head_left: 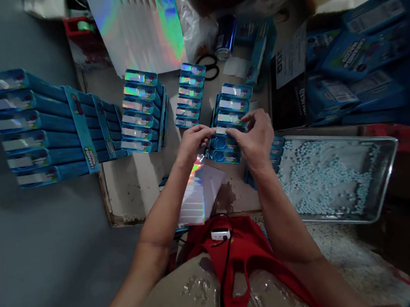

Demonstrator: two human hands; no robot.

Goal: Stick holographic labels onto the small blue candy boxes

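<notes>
Two hands work over the surface: the left hand (192,142) and the right hand (256,138). Four fanned rows of blue boxes (142,111) lie there, beside one metal tray (390,173) of pale beads, one blue can (225,36), one pair of scissors (210,65) and two holographic sheets (140,26).

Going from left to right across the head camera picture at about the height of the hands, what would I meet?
Long stack of blue boxes → fanned stack with shiny labels → smaller fanned stack → left hand → blue box being handled → right hand → metal tray of pale blue beads.
</notes>
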